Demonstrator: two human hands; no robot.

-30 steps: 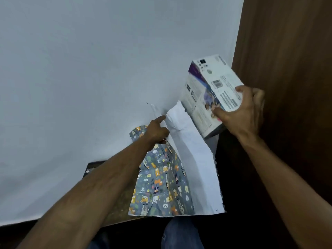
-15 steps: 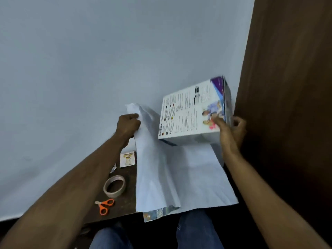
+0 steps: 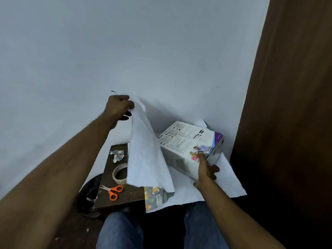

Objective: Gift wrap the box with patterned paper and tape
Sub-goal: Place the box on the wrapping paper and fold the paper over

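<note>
A white printed box with a purple end lies tilted on the wrapping paper, which is spread white side up on the small table. My right hand grips the box's near corner, thumb on its top face. My left hand pinches the paper's left edge and holds it lifted high, so a white flap hangs down. The patterned side shows at the front fold. A tape roll lies left of the flap, partly hidden by it.
Orange-handled scissors and torn paper scraps lie on the dark wooden table. A white wall stands behind, a brown wooden panel on the right. My knees in jeans are below the table edge.
My right hand has lowered the box from the air onto the paper. My left hand has raised the paper's left edge higher. The view has tilted down.
</note>
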